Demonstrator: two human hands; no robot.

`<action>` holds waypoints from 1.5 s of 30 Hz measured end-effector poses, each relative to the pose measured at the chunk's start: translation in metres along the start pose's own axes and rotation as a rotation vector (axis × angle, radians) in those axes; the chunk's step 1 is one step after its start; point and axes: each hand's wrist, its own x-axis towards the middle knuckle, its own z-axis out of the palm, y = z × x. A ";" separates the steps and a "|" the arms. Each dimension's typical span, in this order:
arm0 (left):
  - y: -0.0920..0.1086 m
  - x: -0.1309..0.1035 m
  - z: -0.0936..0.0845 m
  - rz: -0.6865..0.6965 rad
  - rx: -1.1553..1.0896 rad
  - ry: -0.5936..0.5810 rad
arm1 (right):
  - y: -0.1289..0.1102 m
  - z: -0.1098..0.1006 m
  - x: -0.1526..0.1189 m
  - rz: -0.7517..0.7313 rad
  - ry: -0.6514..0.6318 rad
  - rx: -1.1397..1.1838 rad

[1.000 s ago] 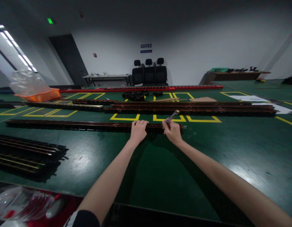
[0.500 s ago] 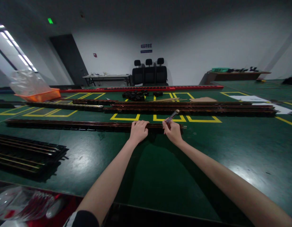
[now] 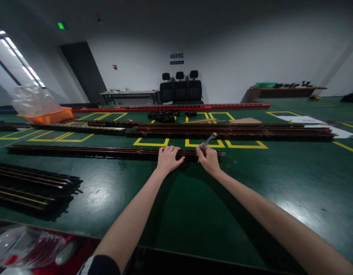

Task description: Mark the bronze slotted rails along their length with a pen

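Note:
A long dark strip assembly with copper-coloured rods (image 3: 87, 151) lies across the green table. My left hand (image 3: 168, 158) rests on its right part, fingers over the strip and thumb stretched out to the right. Just right of it, my right hand (image 3: 207, 158) is closed around a clear pen-like tool (image 3: 209, 140), whose capped upper end points up and right. The tool's lower end is hidden by the fingers, over the strip near its right end.
Behind lies a longer bundle of strips (image 3: 236, 131). Black parts (image 3: 163, 115) sit beyond it. An orange tray (image 3: 47, 115) with plastic bags stands at the back left. More strips (image 3: 30, 187) lie at the near left, above a bag of clear plastic items (image 3: 36, 244).
My left thumb has spread out to the right, away from the fingers. My right hand and the tool stay almost where they were.

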 end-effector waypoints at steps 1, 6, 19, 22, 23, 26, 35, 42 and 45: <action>0.000 0.000 0.001 -0.003 0.004 0.000 | 0.000 0.000 0.000 0.001 -0.001 0.000; 0.000 0.001 0.002 -0.014 0.009 -0.002 | 0.001 0.000 0.000 0.012 -0.012 0.008; 0.007 0.001 -0.002 0.012 0.007 0.007 | 0.000 0.000 0.000 0.010 0.002 0.008; 0.006 0.001 -0.001 0.024 0.013 0.023 | -0.001 0.000 0.000 0.006 -0.009 0.014; 0.006 0.001 0.000 0.027 0.015 0.031 | -0.001 0.001 0.000 0.003 -0.013 0.011; 0.005 0.000 0.001 0.031 0.021 0.053 | -0.002 0.001 0.000 -0.005 -0.025 -0.005; 0.006 -0.001 -0.001 0.038 0.019 0.048 | -0.001 0.001 0.000 -0.019 -0.037 0.019; 0.007 -0.001 -0.001 0.041 0.039 0.056 | 0.002 0.003 0.001 -0.015 -0.026 0.015; 0.008 -0.001 -0.002 0.040 0.031 0.054 | 0.001 0.003 0.001 -0.023 -0.026 0.036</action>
